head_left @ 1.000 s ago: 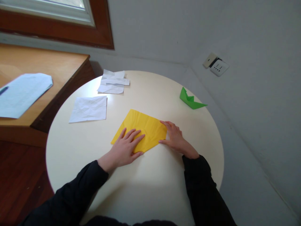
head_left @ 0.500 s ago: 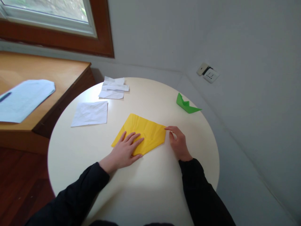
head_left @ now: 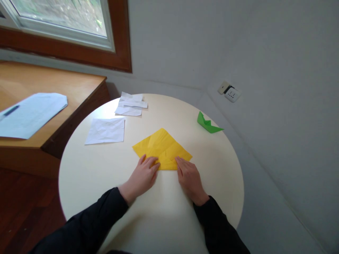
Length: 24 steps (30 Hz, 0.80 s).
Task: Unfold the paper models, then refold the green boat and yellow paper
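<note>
A folded sheet of yellow paper [head_left: 163, 144] lies on the white round table, one corner pointing away from me and a straight edge nearest me. My left hand [head_left: 143, 176] is at its near left side, fingers bent over the top and thumb by the near edge, closed on the paper. At the near right side my right hand [head_left: 189, 176] has its fingers pressed together on the paper, the thumb close to the same edge. The paper's underside is hidden.
A green paper boat [head_left: 208, 124] sits near the far right rim of the table [head_left: 87, 183]. White paper sheets [head_left: 106, 130] and smaller white pieces [head_left: 129, 109] lie at the far left. A wooden desk [head_left: 79, 83] holds more papers and a pen [head_left: 12, 110].
The yellow paper has turned, so its straight edge now faces me. My left hand went from lying flat to bent fingers at the edge; my right hand moved down onto the near right side.
</note>
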{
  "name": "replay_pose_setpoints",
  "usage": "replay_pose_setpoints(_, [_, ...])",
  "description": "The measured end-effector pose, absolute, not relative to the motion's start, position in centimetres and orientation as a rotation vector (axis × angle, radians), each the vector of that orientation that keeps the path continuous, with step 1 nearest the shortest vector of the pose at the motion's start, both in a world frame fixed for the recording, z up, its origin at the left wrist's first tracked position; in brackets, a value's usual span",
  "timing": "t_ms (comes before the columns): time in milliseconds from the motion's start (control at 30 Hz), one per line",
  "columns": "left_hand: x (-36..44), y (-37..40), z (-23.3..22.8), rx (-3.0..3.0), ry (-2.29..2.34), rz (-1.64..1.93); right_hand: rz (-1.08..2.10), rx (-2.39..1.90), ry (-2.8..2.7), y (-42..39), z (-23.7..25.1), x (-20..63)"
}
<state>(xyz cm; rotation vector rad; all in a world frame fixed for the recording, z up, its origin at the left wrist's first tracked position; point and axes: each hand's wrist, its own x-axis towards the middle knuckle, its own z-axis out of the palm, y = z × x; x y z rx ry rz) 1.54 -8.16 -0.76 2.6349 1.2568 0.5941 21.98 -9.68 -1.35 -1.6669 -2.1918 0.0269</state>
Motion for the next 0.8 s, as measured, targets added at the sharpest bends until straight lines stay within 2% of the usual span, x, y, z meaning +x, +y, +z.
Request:
replay_pose_setpoints(233, [1.6,-8.4,-0.5,2.564,1.481,0.594,-0.019,-1.555,-2.184,-13.3,-1.0,18.6])
replay_pose_setpoints(467, [1.3,-8.0,-0.6,2.576,1.471,0.580,0.453,-1.257,-2.254,-15.5,1.1,15.7])
replay_pose_setpoints(567, [1.2,-7.9,-1.0,2.586,1.451,0.587,0.616,-1.221,-2.271,-14.2,2.5,16.9])
replay_pose_setpoints(800, [1.3,-7.9,-1.5,2.570,1.388,0.583,0.523,-1.502,-1.966,-6.6,3.3,22.6])
